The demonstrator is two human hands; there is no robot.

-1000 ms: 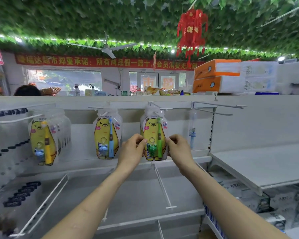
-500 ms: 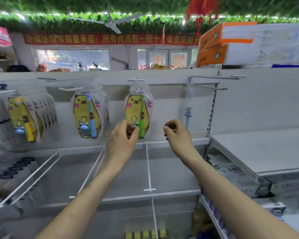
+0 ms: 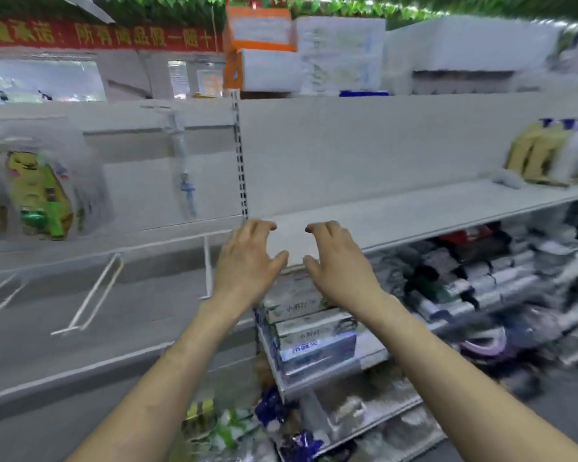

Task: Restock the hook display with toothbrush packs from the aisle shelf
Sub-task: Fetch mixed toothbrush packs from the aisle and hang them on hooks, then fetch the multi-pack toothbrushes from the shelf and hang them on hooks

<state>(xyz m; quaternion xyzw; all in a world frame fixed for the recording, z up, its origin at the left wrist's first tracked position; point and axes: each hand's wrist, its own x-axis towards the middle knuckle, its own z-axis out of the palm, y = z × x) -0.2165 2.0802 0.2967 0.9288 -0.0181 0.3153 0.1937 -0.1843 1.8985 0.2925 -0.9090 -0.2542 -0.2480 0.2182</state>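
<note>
Empty-handed: left hand [image 3: 247,265] and right hand [image 3: 339,268] side by side, fingers loosely bent and spread, gripping nothing, hovering at the front corner of the bare shelf [image 3: 431,211]. Hung already, far left on the hook display [image 3: 131,151]: a yellow pack [image 3: 37,195] with a green brush, well apart from both hands; a slim pack [image 3: 186,195] dangling between it and the upright [image 3: 239,155]. Heavy blur everywhere, so no reading print or counting stock. Probably between picks, looking for more packs. Risks from here: grabbing the wrong goods, given the smeared yellow packs [image 3: 541,151] far right on the shelf, not identifiable as toothbrushes; knocking the boxes [image 3: 307,328] just under the hands when reaching below; snagging a forearm on the wire dividers [image 3: 94,295] at lower left; tearing a hang hole or missing the hook if pushed on in haste. Containers: boxes stacked two or three high on the tier beneath, closed, contents unseen; dark and grey bundles [image 3: 481,268] packed along that same tier to the right; loose packets [image 3: 221,425] at the bottom, too smeared to name.
</note>
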